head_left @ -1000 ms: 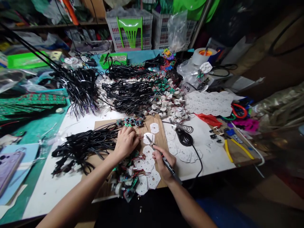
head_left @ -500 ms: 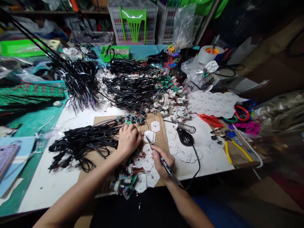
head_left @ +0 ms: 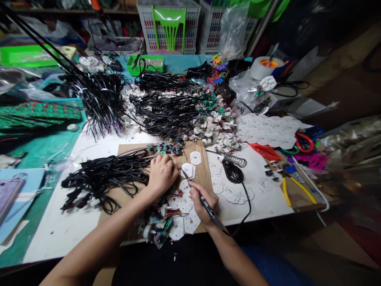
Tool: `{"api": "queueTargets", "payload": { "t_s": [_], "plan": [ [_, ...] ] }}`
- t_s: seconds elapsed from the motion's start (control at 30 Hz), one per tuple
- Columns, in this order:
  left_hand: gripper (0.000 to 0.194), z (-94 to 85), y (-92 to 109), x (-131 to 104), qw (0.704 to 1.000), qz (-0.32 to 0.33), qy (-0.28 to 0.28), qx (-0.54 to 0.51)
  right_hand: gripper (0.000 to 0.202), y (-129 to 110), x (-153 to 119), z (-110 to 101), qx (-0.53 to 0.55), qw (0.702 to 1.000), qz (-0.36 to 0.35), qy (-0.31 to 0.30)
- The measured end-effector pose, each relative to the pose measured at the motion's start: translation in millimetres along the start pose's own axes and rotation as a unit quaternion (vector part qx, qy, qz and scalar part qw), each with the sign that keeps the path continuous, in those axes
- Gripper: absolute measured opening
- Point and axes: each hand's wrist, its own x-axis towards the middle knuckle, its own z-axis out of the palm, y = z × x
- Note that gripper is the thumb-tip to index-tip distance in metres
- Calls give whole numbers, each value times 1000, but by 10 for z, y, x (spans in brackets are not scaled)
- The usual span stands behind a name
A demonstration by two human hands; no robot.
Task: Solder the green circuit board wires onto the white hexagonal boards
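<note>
My right hand (head_left: 204, 201) grips a soldering iron (head_left: 212, 214) like a pen. The iron's tip reaches the near-left part of a white octagonal circuit board (head_left: 188, 171) lying on a cardboard sheet (head_left: 204, 178). Just left of that board, my left hand (head_left: 162, 171) is closed, its fingertips pinching what looks like a thin reddish wire that runs to the board's edge; the fingers hide most of it. Another white board (head_left: 195, 157) lies beyond. Several more white boards (head_left: 192, 221) with thin red wires spread between and below my hands.
Bundled black cables (head_left: 110, 171) lie left of my left hand. A black soldering iron stand (head_left: 232, 171) with a coil is to the right. Farther right are yellow-handled pliers (head_left: 303, 190). Piled cables and white parts (head_left: 166, 113) fill the back, before a green tray (head_left: 133, 68).
Both hands hold nearly the same pose, with the iron's tip still at the same board. The whole view has shifted very slightly.
</note>
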Motion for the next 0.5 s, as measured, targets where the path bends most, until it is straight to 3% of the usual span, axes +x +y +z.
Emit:
{"api": "queueTargets", "payload": {
  "t_s": [0.27,0.5],
  "plan": [
    [20,14,-13,3,1000,5,-11,7,24,-2,-5,-3,-5,1000,-4,-13],
    [19,-23,-4,-5,1000,0,-8,-8,25,25,-50,14,32,998,36,30]
  ]
}}
